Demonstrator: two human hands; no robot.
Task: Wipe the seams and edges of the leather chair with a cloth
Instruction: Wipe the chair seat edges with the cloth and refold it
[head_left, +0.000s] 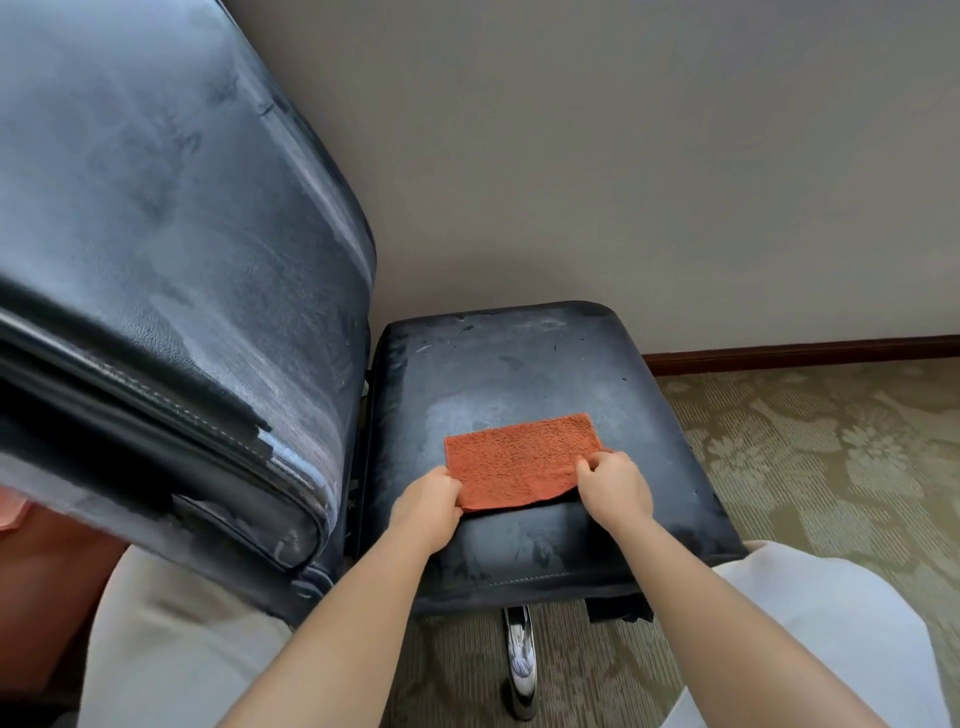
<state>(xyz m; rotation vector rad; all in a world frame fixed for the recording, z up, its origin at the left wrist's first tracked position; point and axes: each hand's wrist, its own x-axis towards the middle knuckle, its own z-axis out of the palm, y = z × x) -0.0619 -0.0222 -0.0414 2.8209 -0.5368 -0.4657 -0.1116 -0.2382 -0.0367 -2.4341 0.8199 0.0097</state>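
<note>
Both hands pinched the cloth (519, 460): left hand (428, 501) at its near left corner, right hand (613, 486) at its near right edge. It lay flat on the dusty black seat (519, 374), beside the chair back (171, 291).

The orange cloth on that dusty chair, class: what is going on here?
A person holds an orange cloth flat on the dusty black seat of a leather chair. The left hand grips its near left corner and the right hand pinches its right edge. The cloth looks folded into a pad. The stitched seam along the seat's front edge lies just below it, and the dusty backrest stands to the left.
</note>
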